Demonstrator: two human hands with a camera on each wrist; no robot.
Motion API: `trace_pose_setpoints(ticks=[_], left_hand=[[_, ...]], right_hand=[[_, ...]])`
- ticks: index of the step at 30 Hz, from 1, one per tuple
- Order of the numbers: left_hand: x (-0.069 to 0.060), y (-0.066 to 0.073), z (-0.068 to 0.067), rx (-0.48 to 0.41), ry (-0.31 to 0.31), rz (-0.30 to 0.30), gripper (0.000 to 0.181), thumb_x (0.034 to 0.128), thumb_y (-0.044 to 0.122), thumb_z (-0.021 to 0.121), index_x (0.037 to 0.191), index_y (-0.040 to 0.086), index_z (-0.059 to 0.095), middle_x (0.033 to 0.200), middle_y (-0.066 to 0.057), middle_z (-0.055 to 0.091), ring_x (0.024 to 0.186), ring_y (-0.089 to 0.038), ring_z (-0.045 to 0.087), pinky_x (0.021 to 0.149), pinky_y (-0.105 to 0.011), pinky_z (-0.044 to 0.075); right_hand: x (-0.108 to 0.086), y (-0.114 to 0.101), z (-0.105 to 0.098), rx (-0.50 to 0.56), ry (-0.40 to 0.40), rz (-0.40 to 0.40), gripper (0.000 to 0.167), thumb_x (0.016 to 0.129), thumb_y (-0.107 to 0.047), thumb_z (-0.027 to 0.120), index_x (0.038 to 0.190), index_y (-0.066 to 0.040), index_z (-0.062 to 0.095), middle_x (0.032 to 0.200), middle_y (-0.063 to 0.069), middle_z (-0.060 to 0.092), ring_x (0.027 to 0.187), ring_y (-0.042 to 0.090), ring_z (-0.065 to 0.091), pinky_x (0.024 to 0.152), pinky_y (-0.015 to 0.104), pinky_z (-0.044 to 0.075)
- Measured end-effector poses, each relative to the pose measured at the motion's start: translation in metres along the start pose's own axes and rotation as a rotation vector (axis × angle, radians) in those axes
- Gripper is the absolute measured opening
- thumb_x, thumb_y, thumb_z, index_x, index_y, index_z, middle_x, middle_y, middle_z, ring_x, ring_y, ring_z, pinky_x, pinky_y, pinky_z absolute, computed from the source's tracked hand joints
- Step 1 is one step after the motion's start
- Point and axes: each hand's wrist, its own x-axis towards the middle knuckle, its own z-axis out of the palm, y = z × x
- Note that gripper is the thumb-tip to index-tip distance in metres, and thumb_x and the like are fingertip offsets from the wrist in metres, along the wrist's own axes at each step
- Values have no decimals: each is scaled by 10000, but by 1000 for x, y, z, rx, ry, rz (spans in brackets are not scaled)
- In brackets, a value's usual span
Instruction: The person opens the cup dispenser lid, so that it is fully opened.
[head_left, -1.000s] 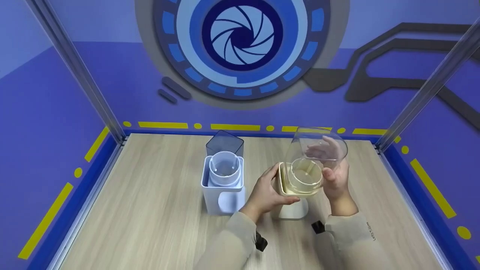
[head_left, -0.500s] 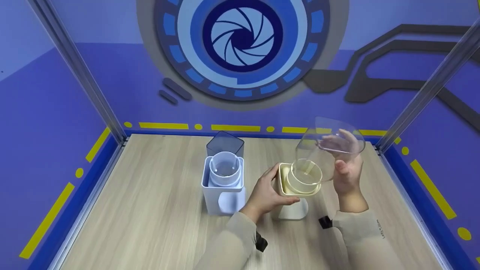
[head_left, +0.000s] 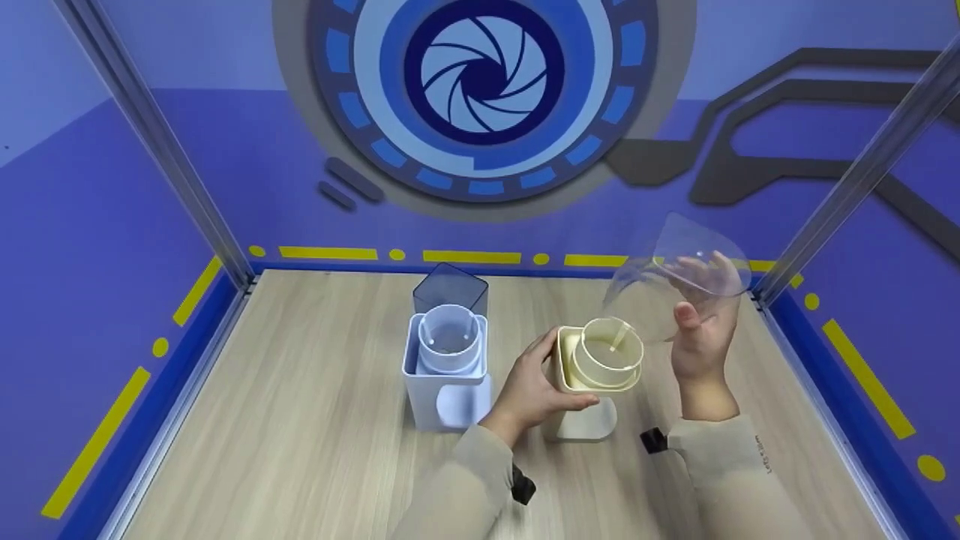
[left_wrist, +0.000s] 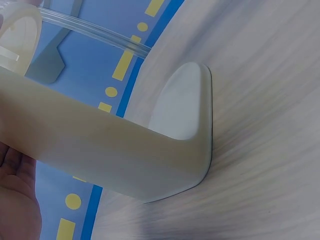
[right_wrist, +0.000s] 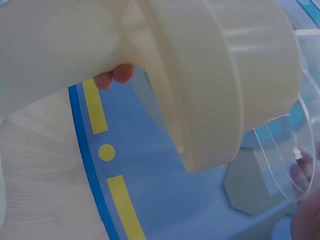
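Note:
A cream upright container (head_left: 611, 380) with a round collar at its top and a flat foot stands on the table. My left hand (head_left: 527, 394) grips its upper body from the left, fingers behind and thumb across the front. To the right, my right hand (head_left: 705, 337) holds a clear plastic cover (head_left: 686, 244), tilted and raised above table level. In the right wrist view the clear cover (right_wrist: 285, 160) shows beside the cream collar (right_wrist: 265, 65). The left wrist view shows the cream body (left_wrist: 100, 145) and its foot (left_wrist: 180, 110) on the table.
Left of the cream container stands a similar pale blue container (head_left: 427, 401), with a grey-tinted clear cover (head_left: 450, 287) at its back. The wooden table (head_left: 300, 412) is bounded by printed blue panels (head_left: 225, 180) and metal corner posts (head_left: 161, 150).
My right hand has moved right and slightly up with the clear cover, away from the cream collar. My left hand and both containers have stayed in place.

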Motion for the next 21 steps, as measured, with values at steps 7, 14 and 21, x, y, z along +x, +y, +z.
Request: trace_pose_setpoints(ticks=[7, 14, 21], left_hand=[[-2, 0, -2, -7, -11, -32, 1206, 668, 323, 1106, 1703, 181, 504, 1676, -20, 601, 1606, -212, 520, 1383, -410, 408], [-1, 0, -1, -10, -4, -8, 1199, 664, 315, 1106, 1693, 150, 514, 1665, -25, 614, 1598, -215, 530, 1386, -404, 403], [-1, 0, 0, -11, -7, -12, 1190, 661, 318, 1108, 1686, 170, 522, 1629, 5, 638, 1568, -186, 553, 1376, -391, 416]], right_hand=[[-1, 7, -4, -35, 128, 12, 958, 828, -333, 1033, 1566, -111, 465, 1385, 72, 720, 1264, 196, 680, 978, 266, 488], [1, 16, -14, -175, 211, 94, 1121, 808, -334, 1053, 1635, -44, 354, 1466, 81, 622, 1323, 227, 517, 913, 245, 416], [-3, 32, -31, -385, 261, 290, 984, 920, -189, 960, 1655, -141, 307, 1561, -20, 548, 1260, 158, 429, 935, 236, 392]])
